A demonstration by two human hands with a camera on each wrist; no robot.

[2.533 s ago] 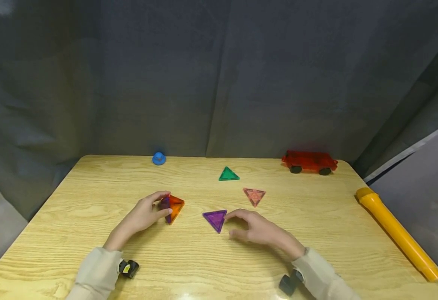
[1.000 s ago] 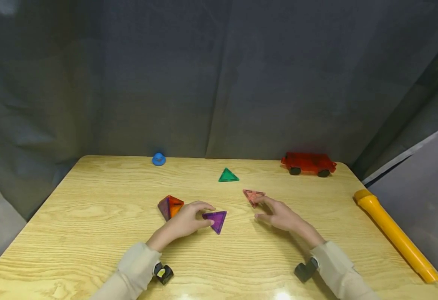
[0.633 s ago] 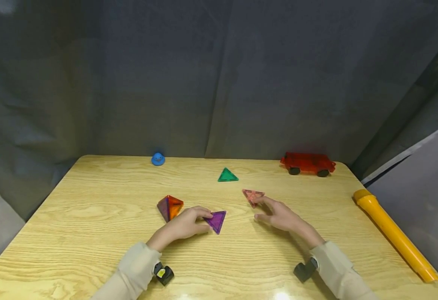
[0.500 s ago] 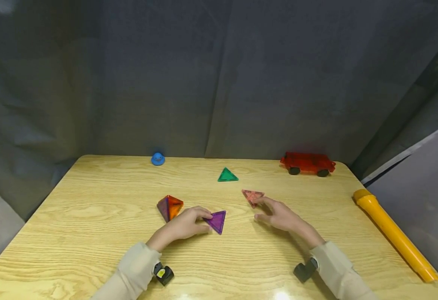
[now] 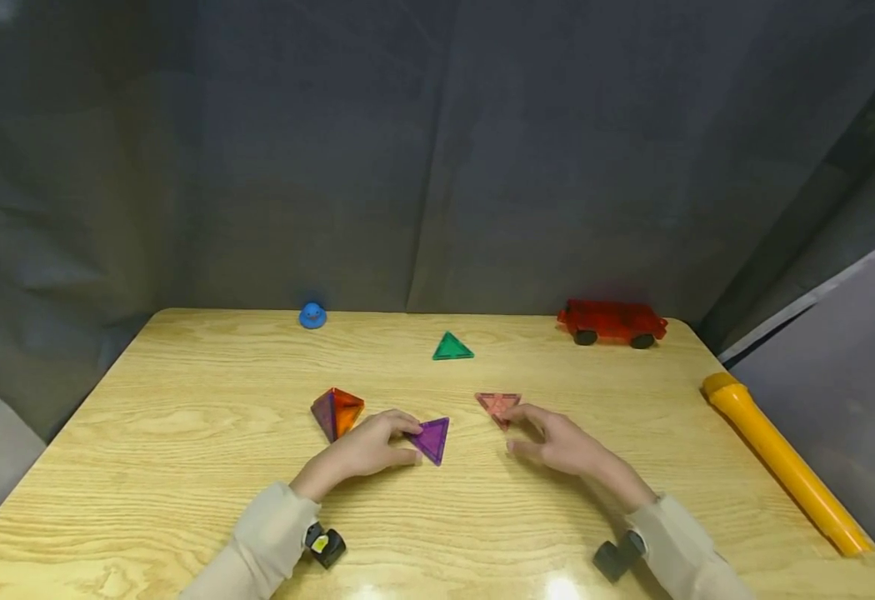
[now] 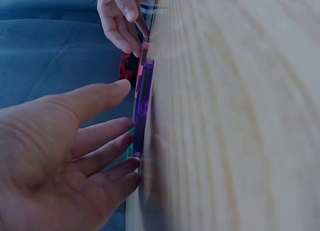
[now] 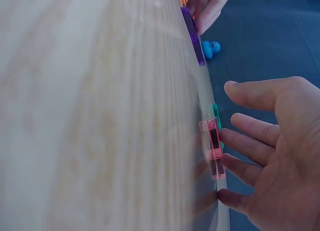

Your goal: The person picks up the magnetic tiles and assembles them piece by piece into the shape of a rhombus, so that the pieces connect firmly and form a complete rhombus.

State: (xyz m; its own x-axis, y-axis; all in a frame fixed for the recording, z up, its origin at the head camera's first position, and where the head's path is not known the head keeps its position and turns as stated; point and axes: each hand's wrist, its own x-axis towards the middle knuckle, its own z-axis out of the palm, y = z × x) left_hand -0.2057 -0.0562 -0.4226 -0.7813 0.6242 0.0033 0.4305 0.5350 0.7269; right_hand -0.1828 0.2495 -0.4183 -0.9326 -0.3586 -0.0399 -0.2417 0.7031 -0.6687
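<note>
A translucent purple triangular tile (image 5: 433,442) lies flat on the wooden table, and the fingertips of my left hand (image 5: 370,447) rest on its left corner. Further right, the extended fingers of my right hand (image 5: 567,448) touch a pink triangular tile (image 5: 494,405), thumb held apart from it. Both wrist views show loosely spread fingers, with the purple tile (image 6: 144,108) beside the left ones and the pink tile (image 7: 215,141) against the right ones. Just behind my left hand stands a small pyramid (image 5: 340,411) of orange and purple tiles, its lower part partly covered by the hand.
A green triangular tile (image 5: 452,347) lies beyond both hands. Along the back edge sit a blue toy duck (image 5: 312,316) and a red wheeled toy car (image 5: 612,322). At the right edge lies a long yellow tube (image 5: 786,462) with a wider end. Dark curtain hangs behind.
My left hand has left the pyramid and come right onto the purple tile. My right hand has gone from the purple tile to the pink one, which has slid slightly nearer and turned.
</note>
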